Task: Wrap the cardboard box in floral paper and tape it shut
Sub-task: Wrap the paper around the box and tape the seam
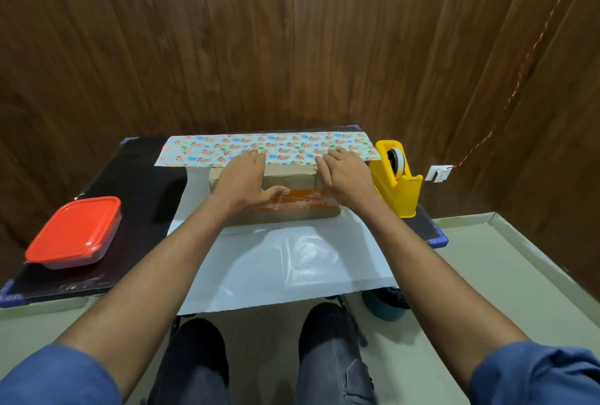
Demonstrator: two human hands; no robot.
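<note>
Fingers of the left hand lie straight and flat over the far top edge of the cardboard box, their tips touching the floral paper; the thumb stretches out toward the orange tape band on the box's near face. Fingers of the right hand lie much the same, straight and pressing down where the paper's folded flap meets the box top, gripping nothing.

Largest is the tabletop, dark, with blue corner guards. Over its middle spreads the floral paper, white underside up, running from the near edge, which it overhangs, to the far edge; only the far strip shows its printed flowers, turned up and over toward the box. The cardboard box sits on this sheet, lying lengthwise across the tabletop's middle toward the far edge, with both hands resting on it.

A red-lidded container stands near the left edge, toward the near left corner, well apart from the paper. A yellow tape dispenser stands at the right edge, just beside the box's right end and the paper's far right corner, a roll of tape seated in it.
</note>
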